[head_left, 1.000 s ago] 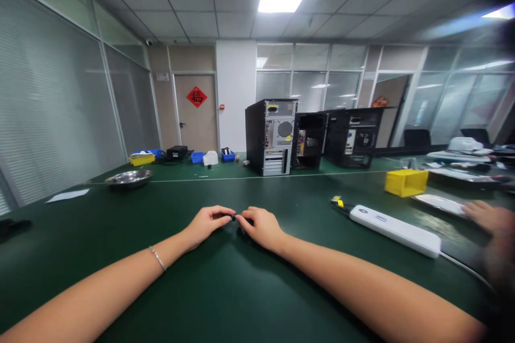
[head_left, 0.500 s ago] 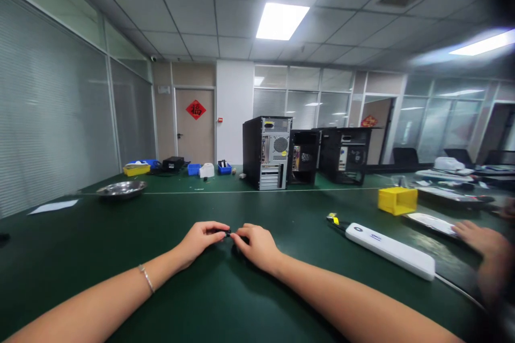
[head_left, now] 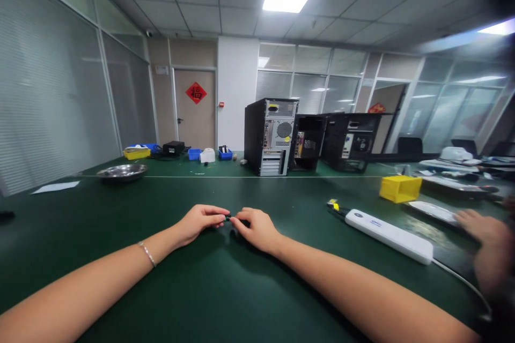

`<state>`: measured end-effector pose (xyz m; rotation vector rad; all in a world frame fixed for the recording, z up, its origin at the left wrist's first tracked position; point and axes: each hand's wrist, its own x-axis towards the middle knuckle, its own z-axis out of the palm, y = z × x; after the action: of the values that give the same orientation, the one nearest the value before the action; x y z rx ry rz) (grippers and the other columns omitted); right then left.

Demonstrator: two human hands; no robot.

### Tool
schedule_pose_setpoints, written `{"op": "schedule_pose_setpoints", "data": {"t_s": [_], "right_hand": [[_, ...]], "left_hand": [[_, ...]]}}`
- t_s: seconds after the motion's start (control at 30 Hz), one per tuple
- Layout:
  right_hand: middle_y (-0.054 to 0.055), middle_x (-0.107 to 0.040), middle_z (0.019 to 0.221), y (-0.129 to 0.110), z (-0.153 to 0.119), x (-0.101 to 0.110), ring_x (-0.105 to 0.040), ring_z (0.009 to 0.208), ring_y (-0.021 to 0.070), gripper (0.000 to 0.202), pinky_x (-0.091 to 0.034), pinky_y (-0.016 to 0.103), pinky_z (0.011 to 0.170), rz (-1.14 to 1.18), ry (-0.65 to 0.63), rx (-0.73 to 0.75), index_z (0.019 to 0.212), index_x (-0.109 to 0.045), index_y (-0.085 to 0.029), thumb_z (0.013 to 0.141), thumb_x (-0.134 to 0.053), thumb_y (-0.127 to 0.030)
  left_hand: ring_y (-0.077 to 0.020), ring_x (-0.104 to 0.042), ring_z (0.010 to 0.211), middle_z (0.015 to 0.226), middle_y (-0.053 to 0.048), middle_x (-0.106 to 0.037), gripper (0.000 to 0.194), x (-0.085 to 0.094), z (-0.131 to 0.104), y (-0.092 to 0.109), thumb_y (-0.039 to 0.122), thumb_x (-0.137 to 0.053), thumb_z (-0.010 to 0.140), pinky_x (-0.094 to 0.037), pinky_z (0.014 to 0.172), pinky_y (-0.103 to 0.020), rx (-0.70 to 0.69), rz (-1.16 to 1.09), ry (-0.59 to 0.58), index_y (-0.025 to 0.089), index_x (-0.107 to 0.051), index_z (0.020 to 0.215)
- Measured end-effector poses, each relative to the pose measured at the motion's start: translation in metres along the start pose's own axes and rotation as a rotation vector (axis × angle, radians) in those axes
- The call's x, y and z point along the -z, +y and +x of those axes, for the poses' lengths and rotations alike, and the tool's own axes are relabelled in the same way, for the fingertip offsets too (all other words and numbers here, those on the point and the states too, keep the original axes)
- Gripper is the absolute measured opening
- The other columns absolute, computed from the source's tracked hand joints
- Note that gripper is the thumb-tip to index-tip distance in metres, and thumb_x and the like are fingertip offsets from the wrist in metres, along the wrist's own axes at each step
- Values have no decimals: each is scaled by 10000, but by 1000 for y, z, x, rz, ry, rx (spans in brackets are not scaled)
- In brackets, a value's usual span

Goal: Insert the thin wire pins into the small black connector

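Note:
My left hand [head_left: 203, 221] and my right hand [head_left: 256, 229] meet over the green table [head_left: 193, 289], fingertips almost touching. Between them is a small dark object [head_left: 227, 218], pinched by the left thumb and fingers and also gripped at its right end by my right fingertips. It is too small to name. A bracelet circles the left wrist. To the right of my hands lies a white power strip [head_left: 389, 236] with a black plug and a yellow tag at its left end.
Black computer cases [head_left: 265, 136] stand at the back. A metal bowl [head_left: 123, 172] and paper sheet [head_left: 55, 187] lie left; small blue bins [head_left: 195, 155] sit behind. At right are a yellow box [head_left: 400, 188], a tray [head_left: 432, 211] and another person's hand [head_left: 478, 225].
The whole view has tilted down slightly, so the cases and table appear higher. Both hands stay together at the small dark object, with slight finger shifts.

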<state>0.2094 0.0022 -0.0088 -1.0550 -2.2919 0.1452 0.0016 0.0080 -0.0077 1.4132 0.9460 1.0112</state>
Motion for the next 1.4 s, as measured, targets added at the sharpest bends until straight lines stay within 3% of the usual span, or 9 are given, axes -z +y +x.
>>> {"op": "schedule_pose_setpoints", "data": {"t_s": [0.23,0.43,0.73,0.97,1.1,1.23,1.4], "right_hand": [[8,-578,710,0,-1,0,-523,666,115,334,-331,218,619,32,-21,56,772,-678,-198,939,-444,-367],[14,-603,739,0,1,-2,-528,679,122,347,-331,219,617,8,-4,-15,765,-665,-194,941,-431,-381],[25,-649,812,2,3,-4,-567,745,138,309,-375,231,664,33,37,-45,815,-673,-198,939,-432,-346],[49,-667,970,4,3,-4,-590,867,162,197,-440,280,807,268,120,54,1022,-642,-183,866,-550,-260],[49,-655,1009,-1,0,3,-586,891,160,294,-454,298,841,406,32,200,1141,-592,-187,849,-560,-211],[54,-656,1007,-3,-2,5,-586,897,158,271,-455,298,847,430,-12,259,1116,-601,-176,851,-543,-187],[31,-650,936,-1,-2,3,-582,845,141,237,-457,272,809,447,-46,262,1080,-598,-174,848,-554,-201]], "left_hand": [[-125,-594,665,738,-47,-716,343,-1,-1,1,259,-803,638,-459,697,-262,-9,4,-43,114,-738,942],[-102,-588,645,719,-14,-678,381,-2,2,-2,294,-828,623,-452,676,-241,-49,-102,6,131,-687,938],[-86,-487,576,679,8,-587,425,-1,7,-9,533,-689,724,-370,565,-206,-156,-37,92,128,-635,843],[-133,-520,681,740,-15,-615,461,-1,1,-4,597,-615,758,-396,664,-240,-176,160,-50,142,-645,827],[-140,-516,667,697,-13,-602,482,-4,-5,5,612,-614,750,-400,675,-254,-144,208,-171,134,-646,794],[-141,-509,663,689,-7,-589,471,-7,-8,12,600,-616,756,-397,663,-254,-128,274,-249,132,-656,795],[-149,-537,689,720,-7,-611,395,-7,-7,10,527,-673,743,-397,672,-255,-104,253,-246,139,-651,816]]}}
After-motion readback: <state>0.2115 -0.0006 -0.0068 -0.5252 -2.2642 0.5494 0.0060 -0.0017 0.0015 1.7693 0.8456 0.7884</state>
